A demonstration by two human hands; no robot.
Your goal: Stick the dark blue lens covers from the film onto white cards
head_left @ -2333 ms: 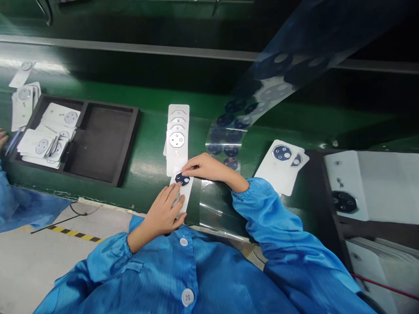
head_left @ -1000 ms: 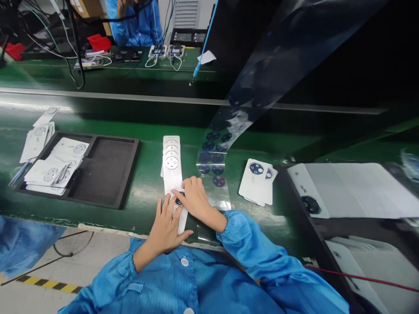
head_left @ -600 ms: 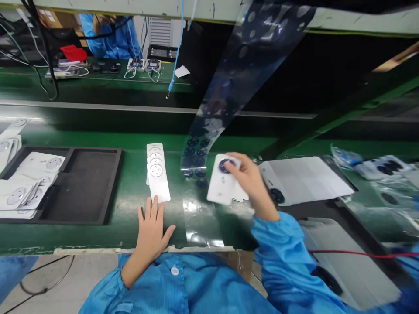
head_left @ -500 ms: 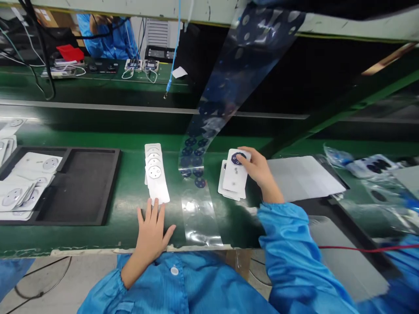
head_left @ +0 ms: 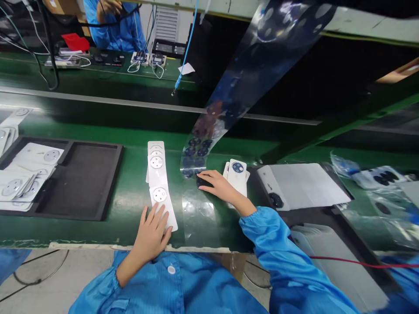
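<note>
My left hand [head_left: 152, 231] lies with fingers spread on the lowest of several overlapping white phone back panels [head_left: 166, 201], each with a round camera area. Thumb and fingertips of my right hand [head_left: 218, 185] are pinched at a dark round sticker [head_left: 199, 181] on a clear film strip [head_left: 199, 209]. The strip's upper part, bearing more dark discs, runs up to the shelf. Just right of that hand, a small stack of white panels [head_left: 238, 176] lies on the bench, its top one carrying a dark blue disc. My forearm partly covers the stack.
A black tray [head_left: 90, 183] with white panels in its left half lies at left. Right of me, another dark tray [head_left: 353, 235] holds translucent sheets and a white panel [head_left: 273, 187]. A blue cable [head_left: 187, 50] hangs overhead. A person in blue [head_left: 114, 26] sits opposite.
My right hand has moved left from the right-hand stack to the strip's lowest disc. My left hand has drawn the lowest panel toward me, fanning the row out and uncovering its round area.
</note>
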